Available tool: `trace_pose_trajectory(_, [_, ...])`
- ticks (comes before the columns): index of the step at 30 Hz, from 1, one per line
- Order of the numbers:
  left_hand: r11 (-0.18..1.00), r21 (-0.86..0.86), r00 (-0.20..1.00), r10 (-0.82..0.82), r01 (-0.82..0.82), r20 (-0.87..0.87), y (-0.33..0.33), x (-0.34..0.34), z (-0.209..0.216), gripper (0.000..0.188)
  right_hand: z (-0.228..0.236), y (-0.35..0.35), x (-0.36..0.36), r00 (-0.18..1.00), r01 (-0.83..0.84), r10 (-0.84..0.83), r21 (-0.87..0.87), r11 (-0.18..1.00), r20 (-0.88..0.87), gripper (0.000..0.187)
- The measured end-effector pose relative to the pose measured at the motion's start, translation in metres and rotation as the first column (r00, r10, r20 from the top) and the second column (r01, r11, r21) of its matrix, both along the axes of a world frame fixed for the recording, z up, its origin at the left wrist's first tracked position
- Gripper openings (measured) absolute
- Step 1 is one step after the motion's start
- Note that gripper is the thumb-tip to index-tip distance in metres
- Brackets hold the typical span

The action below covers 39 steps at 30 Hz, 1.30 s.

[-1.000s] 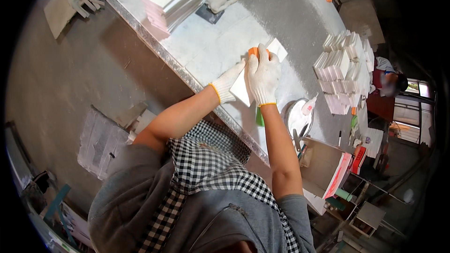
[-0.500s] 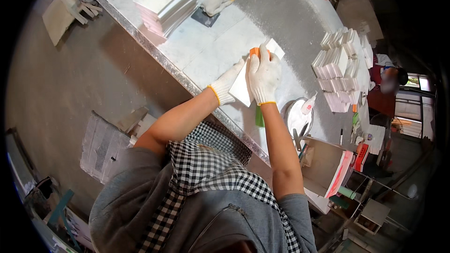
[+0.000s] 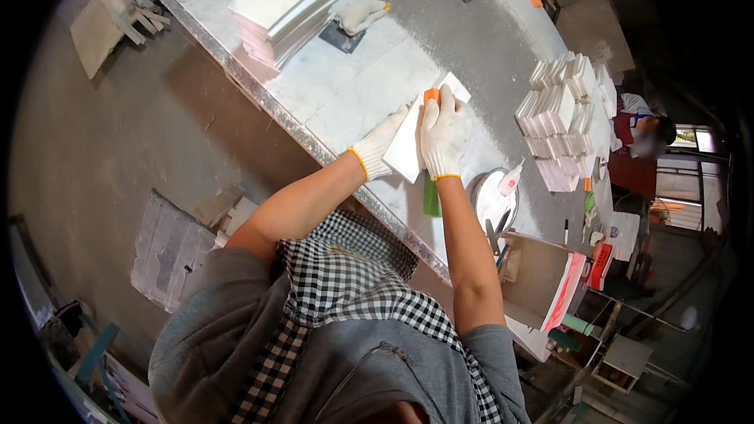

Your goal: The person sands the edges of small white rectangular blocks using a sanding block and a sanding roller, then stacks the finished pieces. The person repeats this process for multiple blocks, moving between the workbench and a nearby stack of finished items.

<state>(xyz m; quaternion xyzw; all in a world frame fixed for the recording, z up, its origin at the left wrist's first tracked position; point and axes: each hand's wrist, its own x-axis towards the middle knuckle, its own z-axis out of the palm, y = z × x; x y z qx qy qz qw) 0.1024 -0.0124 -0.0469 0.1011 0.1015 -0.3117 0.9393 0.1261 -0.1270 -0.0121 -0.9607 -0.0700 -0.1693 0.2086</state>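
Observation:
A long white slab [image 3: 406, 148] lies at a slant in front of me on the dusty worktop. My right hand [image 3: 444, 135], in a white knit glove, is closed around an orange block [image 3: 431, 96] and presses it against the slab's upper face. Along the slab's left edge, my gloved left hand [image 3: 380, 144] holds it with extended fingers; their tips are partly hidden by the slab. A green strip [image 3: 432, 195] lies near my right wrist. Beside my right forearm is a round white dish [image 3: 493, 198] with a small white bottle [image 3: 510, 178] in it.
Curved white pieces form a tall stack [image 3: 287, 4] at the far left of the worktop [image 3: 330, 94]. Next to it, a glove [image 3: 361, 16] lies on a dark pad [image 3: 341, 38]. More white stacks [image 3: 561, 118] stand right. A cardboard box [image 3: 538, 275] flanks my right arm. Another person [image 3: 642, 122] is beyond.
My right hand has slid a little toward me along the slab with the orange block. My left hand stays at the slab's edge. The whole view has shifted slightly.

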Motion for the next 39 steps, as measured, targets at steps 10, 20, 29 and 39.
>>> trace_pose_trajectory(10, [0.999,-0.032,0.996,-0.025,0.022,-0.08,0.007,-0.002,-0.027,0.044,0.014,0.029,-0.068,0.997,-0.076,0.075,-0.173,0.982,-0.012,0.048])
trace_pose_trajectory(20, [0.988,-0.155,0.997,0.006,-0.017,-0.074,-0.003,0.006,-0.033,0.039,0.023,0.026,-0.049,0.991,-0.124,0.115,-0.143,0.982,-0.071,0.048])
trace_pose_trajectory(29, [0.999,-0.048,0.999,0.02,-0.018,0.037,0.0,-0.001,-0.023,0.042,0.01,0.015,-0.006,1.0,-0.001,-0.001,-0.157,0.988,-0.013,0.045])
trace_pose_trajectory(39, [0.998,-0.057,0.992,0.002,-0.009,-0.125,0.008,-0.001,-0.036,0.044,0.023,0.035,-0.079,0.985,-0.161,0.153,-0.127,0.979,-0.074,0.045])
